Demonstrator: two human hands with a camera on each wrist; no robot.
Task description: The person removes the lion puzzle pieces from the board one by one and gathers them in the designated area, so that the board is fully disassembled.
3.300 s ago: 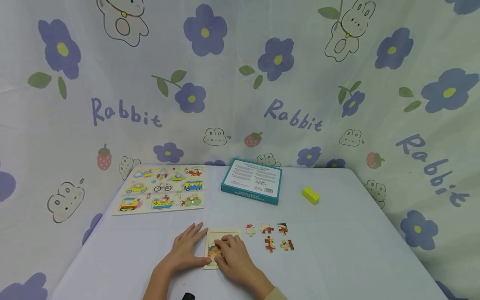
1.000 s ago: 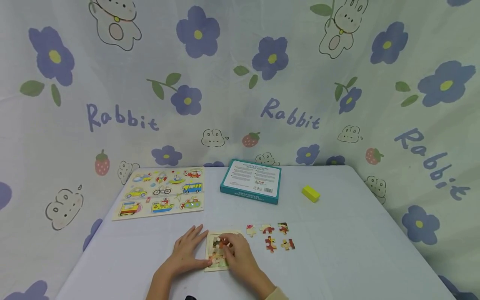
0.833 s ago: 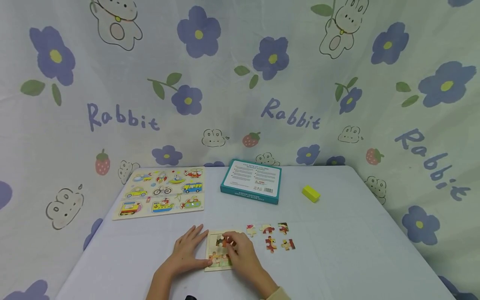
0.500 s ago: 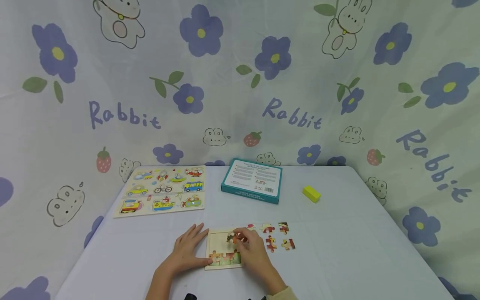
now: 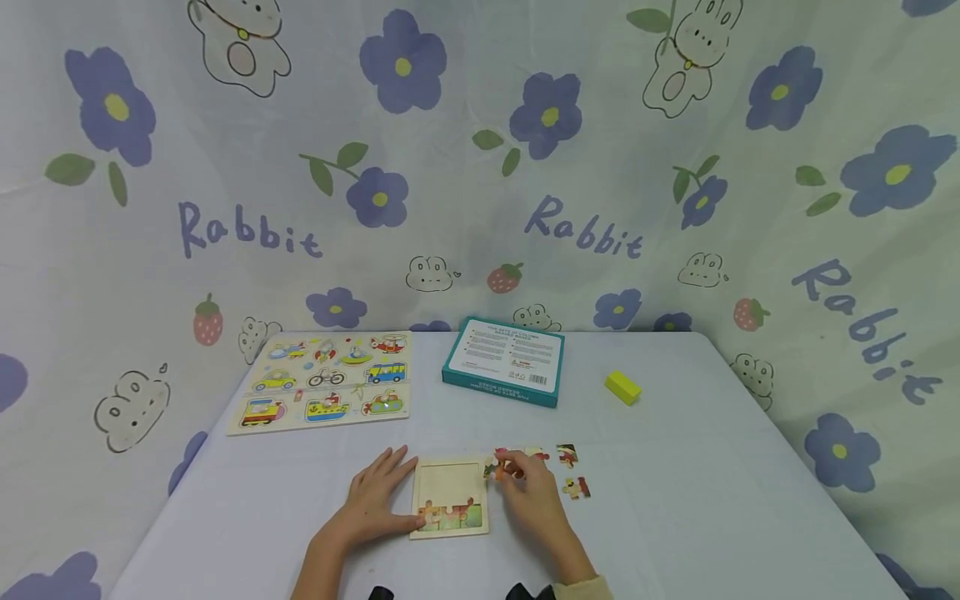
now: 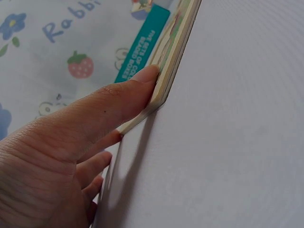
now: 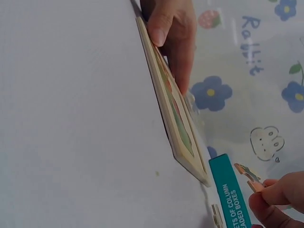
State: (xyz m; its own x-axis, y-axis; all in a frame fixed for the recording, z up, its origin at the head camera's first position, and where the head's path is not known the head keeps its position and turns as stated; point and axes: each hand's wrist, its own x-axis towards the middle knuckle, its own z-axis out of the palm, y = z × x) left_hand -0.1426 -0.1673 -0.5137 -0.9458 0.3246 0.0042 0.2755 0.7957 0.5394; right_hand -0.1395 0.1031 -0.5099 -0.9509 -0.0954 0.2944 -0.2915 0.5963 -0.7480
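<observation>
Two bare hands are working around a wooden jigsaw tray (image 5: pixel 452 482), which is lying flat on the white-covered table (image 5: pixel 697 500) near the person. The left hand (image 5: pixel 369 503) is resting along the tray's left side, its fingers long and spread, gripping nothing. Its thumb is pressing on the rim at the near-left corner while the index finger is reaching to the far-left corner; that wide span is probably bracing the light frame against sliding.

The right hand (image 5: pixel 532 497) is nearly closing, pinching one jigsaw piece (image 7: pixel 248 175) between thumb and fingertip. The piece is hanging tilted just beyond the tray's right edge, clear of the table, and the fingers are holding it by one side only, a grip that seems to be leaving much of its printed face uncovered.

Inside the tray, a row of fitted pieces (image 5: pixel 451 517) is lying along the near edge, with bare wood showing beyond it. Loose pieces (image 5: pixel 577 487) are lying apart to the right, presumably spaced so that each is easy for the right hand to pick out; the hand is partly hiding some, so their number is uncertain.

Farther back, a vehicle puzzle board (image 5: pixel 295 414), a teal "Beaded Boxes" carton (image 5: pixel 504 358) and a yellow block (image 5: pixel 623 387) are sitting well apart, seemingly out of the hands' way.
</observation>
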